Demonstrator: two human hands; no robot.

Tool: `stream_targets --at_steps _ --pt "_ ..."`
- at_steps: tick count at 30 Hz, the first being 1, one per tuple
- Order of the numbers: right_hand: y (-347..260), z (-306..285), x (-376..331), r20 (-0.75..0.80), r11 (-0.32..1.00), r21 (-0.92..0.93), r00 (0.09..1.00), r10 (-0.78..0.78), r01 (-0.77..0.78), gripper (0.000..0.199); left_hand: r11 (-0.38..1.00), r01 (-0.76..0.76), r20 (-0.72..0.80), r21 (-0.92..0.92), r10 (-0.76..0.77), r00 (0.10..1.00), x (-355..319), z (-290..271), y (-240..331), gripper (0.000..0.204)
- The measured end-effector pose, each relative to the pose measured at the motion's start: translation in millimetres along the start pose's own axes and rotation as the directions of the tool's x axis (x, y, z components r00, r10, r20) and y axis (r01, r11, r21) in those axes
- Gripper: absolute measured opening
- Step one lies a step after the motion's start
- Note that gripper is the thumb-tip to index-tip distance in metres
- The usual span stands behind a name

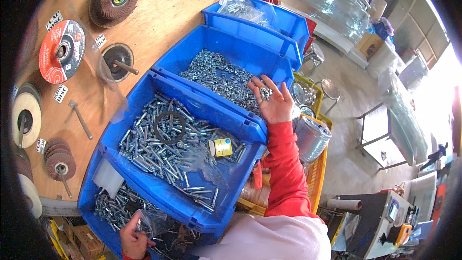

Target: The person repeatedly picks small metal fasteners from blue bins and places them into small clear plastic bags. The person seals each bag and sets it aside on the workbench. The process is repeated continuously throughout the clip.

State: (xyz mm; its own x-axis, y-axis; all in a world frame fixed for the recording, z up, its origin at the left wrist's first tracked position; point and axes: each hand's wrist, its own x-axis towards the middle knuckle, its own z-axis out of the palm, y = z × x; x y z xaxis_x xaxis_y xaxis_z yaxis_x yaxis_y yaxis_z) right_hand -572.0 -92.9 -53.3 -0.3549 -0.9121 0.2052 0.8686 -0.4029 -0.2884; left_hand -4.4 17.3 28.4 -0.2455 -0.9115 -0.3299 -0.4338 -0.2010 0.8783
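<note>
My right hand [279, 106], at the end of a red sleeve, is turned palm up with a few small metal nuts [265, 94] lying on its fingers. It is over the front right edge of a blue bin that holds a heap of loose nuts [211, 70]. At the lower left, my left hand [133, 240] pinches a clear plastic bag [153, 222] above the lowest blue bin of bolts. Between the hands, another blue bin [139, 79] holds many silver bolts [149, 149], a dark ring [170, 127] and a small yellow box [223, 147].
A farther blue bin [211, 17] holds bagged hardware. Abrasive discs [61, 51] hang on pegs from a wooden board [159, 0] at left. Orange crates [317, 188] with a wrapped roll [313, 137] stand by my right arm. Stools [330, 89] and a desk [375, 226] are at right.
</note>
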Motion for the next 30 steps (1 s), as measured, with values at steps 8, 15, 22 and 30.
stream_targets --at_steps 8,15,22,30 --pt "6 77 -35 -0.121 0.916 -0.393 0.992 0.031 -0.077 0.038 1.0 0.02 -0.029 0.006 -0.02 0.999 -1 8 15 0.068" --pt "99 187 -137 -0.015 0.599 -0.769 0.944 0.329 -0.221 0.032 0.978 -0.189 0.191 0.085 0.171 0.967 -3 14 19 0.064" --pt "203 238 -208 0.192 0.315 -0.949 0.8 0.568 0.004 0.024 0.822 -0.543 0.085 0.171 0.537 0.839 2 20 5 0.06" --pt "237 247 -223 0.186 0.22 -0.974 0.763 0.619 0.058 0.026 0.859 -0.493 0.083 0.139 0.486 0.87 -7 15 -1 0.055"
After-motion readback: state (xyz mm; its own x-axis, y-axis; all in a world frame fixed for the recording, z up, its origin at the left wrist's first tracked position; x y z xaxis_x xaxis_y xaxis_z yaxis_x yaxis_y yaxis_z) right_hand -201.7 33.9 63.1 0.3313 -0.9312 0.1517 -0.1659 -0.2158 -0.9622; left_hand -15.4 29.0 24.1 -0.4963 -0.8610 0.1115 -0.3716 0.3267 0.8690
